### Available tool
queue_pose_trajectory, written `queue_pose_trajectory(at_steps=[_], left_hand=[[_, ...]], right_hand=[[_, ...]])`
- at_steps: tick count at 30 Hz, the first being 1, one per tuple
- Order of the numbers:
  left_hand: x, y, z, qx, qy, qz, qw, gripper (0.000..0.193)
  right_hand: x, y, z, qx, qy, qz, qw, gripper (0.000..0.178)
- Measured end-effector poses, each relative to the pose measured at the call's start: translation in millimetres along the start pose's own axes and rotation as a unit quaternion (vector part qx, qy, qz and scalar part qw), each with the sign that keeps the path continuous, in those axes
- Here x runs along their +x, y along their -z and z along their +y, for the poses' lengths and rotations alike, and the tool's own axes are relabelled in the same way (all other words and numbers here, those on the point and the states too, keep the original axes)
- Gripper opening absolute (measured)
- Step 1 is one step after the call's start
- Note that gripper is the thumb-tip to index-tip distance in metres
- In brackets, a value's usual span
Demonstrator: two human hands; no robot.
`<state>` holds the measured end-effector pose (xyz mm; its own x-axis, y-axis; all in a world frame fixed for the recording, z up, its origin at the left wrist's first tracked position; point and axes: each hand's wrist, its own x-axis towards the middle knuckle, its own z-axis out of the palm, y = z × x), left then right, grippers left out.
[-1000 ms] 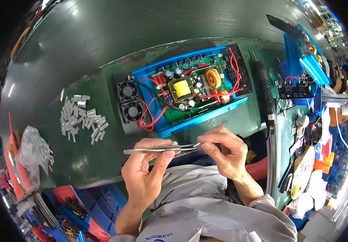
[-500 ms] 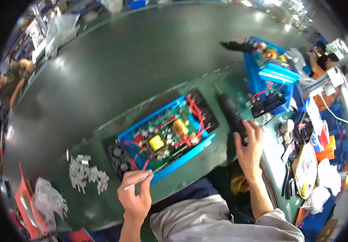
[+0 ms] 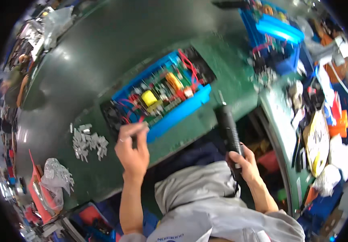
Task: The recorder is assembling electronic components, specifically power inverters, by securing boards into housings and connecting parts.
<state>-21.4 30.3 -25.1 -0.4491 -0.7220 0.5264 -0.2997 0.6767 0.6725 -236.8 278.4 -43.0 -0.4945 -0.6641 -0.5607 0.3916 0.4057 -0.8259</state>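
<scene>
Two hands of the wearer: one left hand (image 3: 131, 155) at eight o'clock, one right hand (image 3: 248, 167) at four. One driver (image 3: 227, 127), at three. Two blue units: one near unit (image 3: 182, 109) at eleven, one far unit (image 3: 278, 29) between one and two. In the near unit, one yellow coil (image 3: 149, 98) and one orange coil (image 3: 174, 82); its red wires (image 3: 187, 63) are too blurred to count. One heap of silver pieces (image 3: 88, 142) just below nine, too jumbled to count. Two clear bags: one low bag (image 3: 55, 173) at eight, one high bag (image 3: 59, 22) between ten and eleven. One co-worker (image 3: 14, 89), just past nine.
</scene>
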Motion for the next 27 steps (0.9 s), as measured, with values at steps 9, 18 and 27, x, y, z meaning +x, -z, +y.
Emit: queue_pose_trajectory(at_steps=[9,18,27], left_hand=[[2,-13,2,0.012,0.028,0.007,1.0,0.009],[-3,-14,11,0.034,0.055,0.028,0.998,0.013],[-2,-19,13,0.065,0.066,0.028,0.995,0.016]], right_hand=[[-19,-53,26,-0.172,0.058,-0.141,0.973,0.055],[-19,-53,19,-0.186,0.066,-0.176,0.964,0.058],[4,-50,40,0.037,-0.025,-0.27,0.962,0.072]])
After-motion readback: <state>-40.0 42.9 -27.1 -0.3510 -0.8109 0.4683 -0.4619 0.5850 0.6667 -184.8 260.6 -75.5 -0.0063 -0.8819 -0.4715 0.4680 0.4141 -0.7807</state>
